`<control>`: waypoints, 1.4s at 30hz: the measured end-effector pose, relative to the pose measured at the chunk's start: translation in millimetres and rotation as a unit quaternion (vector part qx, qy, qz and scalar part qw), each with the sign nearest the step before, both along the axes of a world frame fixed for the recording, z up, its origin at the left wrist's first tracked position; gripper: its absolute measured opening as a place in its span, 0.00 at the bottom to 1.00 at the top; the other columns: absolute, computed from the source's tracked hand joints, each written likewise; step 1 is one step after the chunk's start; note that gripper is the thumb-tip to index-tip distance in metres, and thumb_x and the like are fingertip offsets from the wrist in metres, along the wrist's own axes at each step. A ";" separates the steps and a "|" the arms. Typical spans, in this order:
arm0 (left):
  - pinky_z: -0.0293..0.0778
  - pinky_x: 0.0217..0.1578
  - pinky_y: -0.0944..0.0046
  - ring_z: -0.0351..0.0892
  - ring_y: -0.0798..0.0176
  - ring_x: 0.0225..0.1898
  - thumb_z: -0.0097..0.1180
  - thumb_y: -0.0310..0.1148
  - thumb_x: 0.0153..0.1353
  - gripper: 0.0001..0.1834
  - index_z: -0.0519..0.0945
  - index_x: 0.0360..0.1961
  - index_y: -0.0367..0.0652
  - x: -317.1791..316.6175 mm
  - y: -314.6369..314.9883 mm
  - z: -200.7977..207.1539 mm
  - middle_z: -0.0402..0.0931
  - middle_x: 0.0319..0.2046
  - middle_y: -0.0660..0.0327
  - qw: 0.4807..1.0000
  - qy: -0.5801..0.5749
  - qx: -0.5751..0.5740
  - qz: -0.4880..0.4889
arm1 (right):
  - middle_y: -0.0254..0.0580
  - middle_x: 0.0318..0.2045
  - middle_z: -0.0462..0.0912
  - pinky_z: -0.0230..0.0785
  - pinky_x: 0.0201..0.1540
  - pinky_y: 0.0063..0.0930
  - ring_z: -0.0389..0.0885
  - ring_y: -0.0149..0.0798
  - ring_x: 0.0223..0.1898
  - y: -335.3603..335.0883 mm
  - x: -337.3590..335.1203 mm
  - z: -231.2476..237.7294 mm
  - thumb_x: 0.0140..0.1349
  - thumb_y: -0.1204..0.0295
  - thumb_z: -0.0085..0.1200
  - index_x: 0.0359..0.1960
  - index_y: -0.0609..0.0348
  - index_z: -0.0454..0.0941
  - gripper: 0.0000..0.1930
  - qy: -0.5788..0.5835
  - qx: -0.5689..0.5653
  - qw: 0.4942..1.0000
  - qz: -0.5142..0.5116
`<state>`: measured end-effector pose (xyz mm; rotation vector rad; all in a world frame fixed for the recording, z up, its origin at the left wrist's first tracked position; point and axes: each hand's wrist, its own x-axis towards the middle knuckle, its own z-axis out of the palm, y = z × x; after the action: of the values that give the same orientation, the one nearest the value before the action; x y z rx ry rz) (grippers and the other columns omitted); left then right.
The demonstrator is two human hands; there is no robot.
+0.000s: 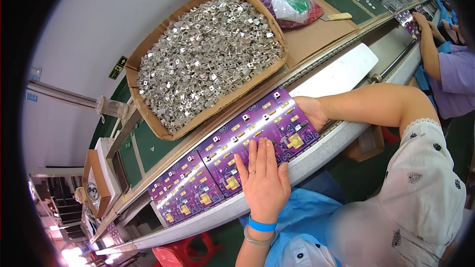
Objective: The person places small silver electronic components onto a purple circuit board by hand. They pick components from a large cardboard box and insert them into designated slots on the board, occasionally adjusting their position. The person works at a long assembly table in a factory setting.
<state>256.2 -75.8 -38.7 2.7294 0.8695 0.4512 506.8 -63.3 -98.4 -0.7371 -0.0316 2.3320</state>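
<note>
A long purple circuit board panel (242,141) with small silver, yellow and white parts lies slantwise over the conveyor rails. My left hand (264,180), with a ring, a blue wristband and a bangle, rests flat on it, fingers stretched out and thumb apart. At the panel's right end is my right hand (311,112), against the edge; its fingers pass out of sight behind or under the board. Just beyond the panel stands a cardboard box (153,127) heaped with small silver metal pieces (210,57).
A knotted clear plastic bag (292,2) sits on cardboard behind the box. A white panel (336,71) lies along the line. At far right, a co-worker in a purple top (452,76) handles another purple board (408,23). A red stool (185,252) stands below the line.
</note>
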 end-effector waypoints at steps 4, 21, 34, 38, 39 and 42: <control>0.44 0.72 0.36 0.62 0.44 0.71 0.48 0.37 0.70 0.26 0.72 0.64 0.33 -0.3 0.5 0.7 0.71 0.64 0.48 1.000 -0.015 -0.004 0.000 | 0.51 0.56 0.81 0.78 0.57 0.43 0.84 0.42 0.52 -1.9 2.4 1.4 0.76 0.57 0.40 0.59 0.66 0.74 0.25 -0.007 -0.012 1.000 -0.005; 0.49 0.72 0.38 0.60 0.41 0.71 0.56 0.44 0.66 0.30 0.74 0.62 0.33 -7.6 -0.2 -11.0 0.71 0.62 0.46 0.995 -0.101 -0.022 0.007 | 0.40 0.37 0.85 0.78 0.41 0.26 0.83 0.31 0.36 -26.9 42.1 90.5 0.72 0.55 0.51 0.47 0.65 0.81 0.21 -0.612 0.204 0.764 -0.012; 0.61 0.67 0.37 0.71 0.47 0.65 0.59 0.40 0.63 0.21 0.81 0.54 0.40 -99.8 -17.2 -9.4 0.79 0.54 0.52 0.980 -0.196 -0.001 -0.030 | 0.33 0.33 0.83 0.72 0.39 0.20 0.78 0.24 0.35 15.5 -67.1 135.5 0.69 0.71 0.56 0.45 0.64 0.82 0.10 -0.648 0.414 0.636 -0.066; 0.58 0.68 0.38 0.73 0.45 0.63 0.49 0.42 0.69 0.20 0.83 0.53 0.40 -148.9 1.9 -8.6 0.80 0.55 0.53 0.979 -0.146 0.058 0.132 | 0.36 0.32 0.84 0.73 0.40 0.23 0.80 0.26 0.36 51.2 -100.6 144.8 0.69 0.70 0.56 0.44 0.66 0.82 0.11 -0.653 0.476 0.585 -0.069; 0.58 0.68 0.38 0.74 0.46 0.62 0.48 0.41 0.69 0.20 0.84 0.51 0.39 -158.0 5.1 -8.9 0.80 0.55 0.54 0.978 -0.127 0.065 0.151 | 0.41 0.34 0.86 0.74 0.41 0.27 0.83 0.33 0.36 63.7 -113.1 147.0 0.68 0.69 0.55 0.45 0.64 0.83 0.11 -0.648 0.502 0.569 -0.067; 0.59 0.68 0.38 0.74 0.47 0.62 0.50 0.41 0.68 0.20 0.84 0.50 0.39 -170.3 12.7 -15.4 0.81 0.53 0.54 0.980 -0.121 0.060 0.148 | 0.43 0.35 0.86 0.76 0.42 0.34 0.85 0.43 0.37 113.0 -149.0 146.2 0.66 0.68 0.56 0.43 0.61 0.83 0.11 -0.670 0.634 0.380 -0.069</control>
<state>85.9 -63.1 -54.1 2.5790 1.2188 0.8991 357.8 49.7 47.8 -1.2685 -2.0122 0.3090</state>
